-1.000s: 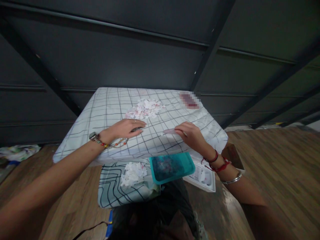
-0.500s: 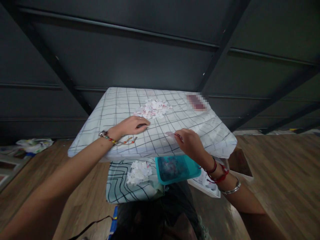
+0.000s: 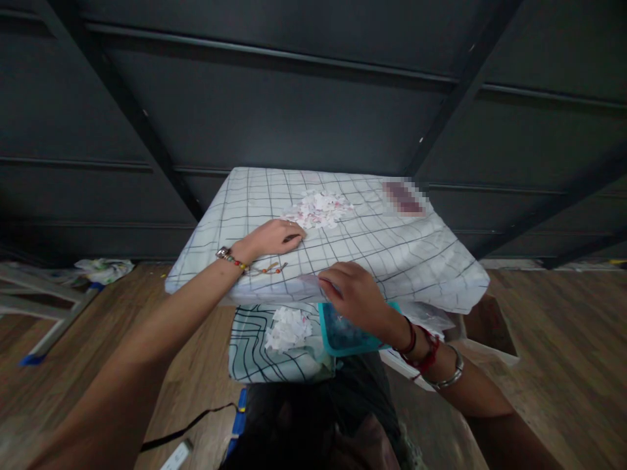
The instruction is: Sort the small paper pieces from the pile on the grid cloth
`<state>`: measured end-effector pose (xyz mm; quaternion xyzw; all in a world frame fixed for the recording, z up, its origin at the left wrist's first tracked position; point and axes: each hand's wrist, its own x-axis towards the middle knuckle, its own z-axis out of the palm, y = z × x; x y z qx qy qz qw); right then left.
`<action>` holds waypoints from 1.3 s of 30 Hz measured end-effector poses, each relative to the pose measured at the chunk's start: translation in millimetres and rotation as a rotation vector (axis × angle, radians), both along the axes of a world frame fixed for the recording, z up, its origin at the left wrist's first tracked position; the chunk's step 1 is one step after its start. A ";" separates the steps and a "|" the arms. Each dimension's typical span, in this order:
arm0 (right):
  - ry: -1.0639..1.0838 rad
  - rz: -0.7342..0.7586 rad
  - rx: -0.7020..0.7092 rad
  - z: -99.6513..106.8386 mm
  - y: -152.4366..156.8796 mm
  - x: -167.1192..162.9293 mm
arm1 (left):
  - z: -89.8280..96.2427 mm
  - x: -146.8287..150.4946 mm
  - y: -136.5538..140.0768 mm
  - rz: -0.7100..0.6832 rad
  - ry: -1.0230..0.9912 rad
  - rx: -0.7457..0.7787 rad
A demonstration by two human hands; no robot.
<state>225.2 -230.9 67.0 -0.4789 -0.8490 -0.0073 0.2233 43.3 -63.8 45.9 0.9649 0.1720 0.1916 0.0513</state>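
Paper scraps (image 3: pixel 321 207) lie near our left hand (image 3: pixel 275 237) (grasp: we can't tell). Our right hand (image 3: pixel 356 294) pinches a blurred slip (image 3: pixel 309 279).

Paper scraps (image 3: pixel 321 207) mid-table (image 3: pixel 431 254), toward the back. Left hand (image 3: pixel 277 237) just in front of them; right hand (image 3: pixel 355 294) at near edge. Tray (image 3: pixel 353 350) below table level, second scrap pile (image 3: pixel 289 329) left of it, on lower cloth (image 3: pixel 247 356).

The right hand (image 3: pixel 350 294) has drawn back, nearer the left hand (image 3: pixel 279 237), and now hides more of the teal tray (image 3: pixel 356 349)
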 end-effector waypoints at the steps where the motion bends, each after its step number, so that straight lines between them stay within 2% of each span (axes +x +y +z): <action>1: 0.006 -0.007 -0.006 -0.4 -0.1 1.9 | 0.2 0.0 0.0 0.005 0.011 0.010; 5: 0.002 0.016 -0.014 1.4 4.8 13.7 | 1.1 -0.3 -0.6 0.022 0.031 0.039; 7: 0.035 -0.029 0.028 5.5 16.9 28.5 | 1.3 -0.7 -0.2 0.018 0.027 0.037; 10: 0.130 -0.105 0.131 13.0 52.0 63.7 | 1.1 -1.0 0.8 0.012 0.019 0.035; 15: 0.090 -0.095 0.099 17.5 124.3 118.4 | -0.3 4.4 0.1 0.042 0.051 0.081; 20: -0.052 -0.076 0.047 8.7 167.5 124.8 | 6.5 14.5 -0.8 0.061 0.140 0.172; 24: -0.082 -0.082 0.049 3.7 183.8 117.4 | 17.1 22.7 -0.2 -0.017 0.245 0.244; 29: -0.125 0.103 -0.007 6.5 192.8 129.0 | 22.2 39.2 4.3 -0.221 0.323 0.398; 32: -0.081 0.100 0.005 9.4 198.5 140.3 | 23.3 46.2 15.6 -0.295 0.326 0.453; 36: -0.114 0.066 0.039 9.0 206.7 145.9 | 20.8 40.1 39.5 -0.123 0.232 0.501; 39: -0.128 0.129 0.032 6.2 207.4 146.1 | 13.6 30.5 51.0 -0.050 0.132 0.465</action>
